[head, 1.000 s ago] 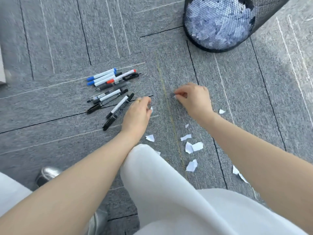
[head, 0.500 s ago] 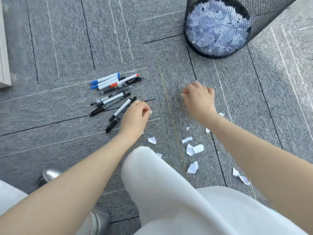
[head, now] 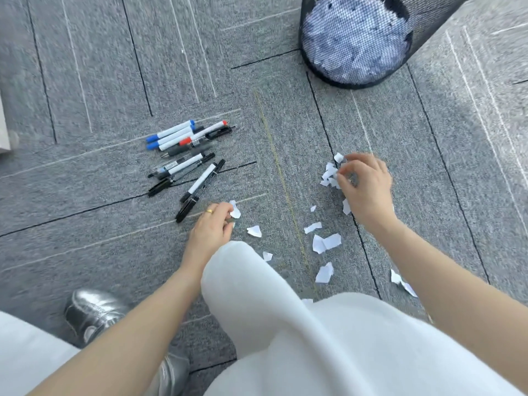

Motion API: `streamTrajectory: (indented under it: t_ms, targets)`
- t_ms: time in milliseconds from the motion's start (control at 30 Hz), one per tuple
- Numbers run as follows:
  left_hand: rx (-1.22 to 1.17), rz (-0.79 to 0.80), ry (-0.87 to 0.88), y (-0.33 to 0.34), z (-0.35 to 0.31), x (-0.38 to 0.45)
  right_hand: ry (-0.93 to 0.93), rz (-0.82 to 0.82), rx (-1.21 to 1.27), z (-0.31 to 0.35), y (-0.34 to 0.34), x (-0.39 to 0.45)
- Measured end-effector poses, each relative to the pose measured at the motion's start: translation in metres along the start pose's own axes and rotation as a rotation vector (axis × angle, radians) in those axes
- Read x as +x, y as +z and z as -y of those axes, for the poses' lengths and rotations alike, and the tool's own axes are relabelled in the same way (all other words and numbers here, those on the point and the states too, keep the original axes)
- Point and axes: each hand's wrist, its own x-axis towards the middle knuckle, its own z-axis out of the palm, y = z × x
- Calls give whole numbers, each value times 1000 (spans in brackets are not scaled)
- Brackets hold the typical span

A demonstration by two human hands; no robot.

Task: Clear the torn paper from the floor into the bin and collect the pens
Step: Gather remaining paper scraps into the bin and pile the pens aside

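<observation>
Right hand (head: 367, 190) has shifted right since the earlier frame, its grip now pinched on a cluster of paper scraps (head: 331, 174). Left hand (head: 213, 228) has closed on one scrap (head: 235, 210). Loose torn paper (head: 325, 243) lies between the hands; pens (head: 187, 155) are piled left, with no print legible. Grey carpet tile floor (head: 85, 81), with a mesh bin (head: 357, 41) full of paper beyond.

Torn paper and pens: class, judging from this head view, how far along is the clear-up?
Done: the mesh bin already holds a mass of white paper. In hand: the right hand is bunching several scraps, and the left hand pinches one piece. Left: loose scraps lie on the carpet near the knee, and the pens lie uncollected.
</observation>
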Motion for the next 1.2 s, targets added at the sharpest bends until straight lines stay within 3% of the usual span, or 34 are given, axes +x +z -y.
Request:
streamTrajectory:
  t_ms: [167, 467, 633, 1000, 1133, 1200]
  targets:
    - [-38, 51, 7, -2, 2, 5, -173, 93, -89, 6, 2, 7]
    - [-14, 29, 79, -2, 6, 3, -193, 92, 45, 9, 10, -24]
    - [111, 40, 210, -7, 7, 3, -263, 3, 27, 11, 15, -26]
    - [436, 61, 495, -14, 19, 17, -297, 29, -1, 11, 14, -10]
    - [384, 35, 508, -11, 21, 18, -334, 85, -58, 12, 8, -5]
    - [250, 4, 402, -9, 18, 15, -332, 111, -68, 14, 6, -3]
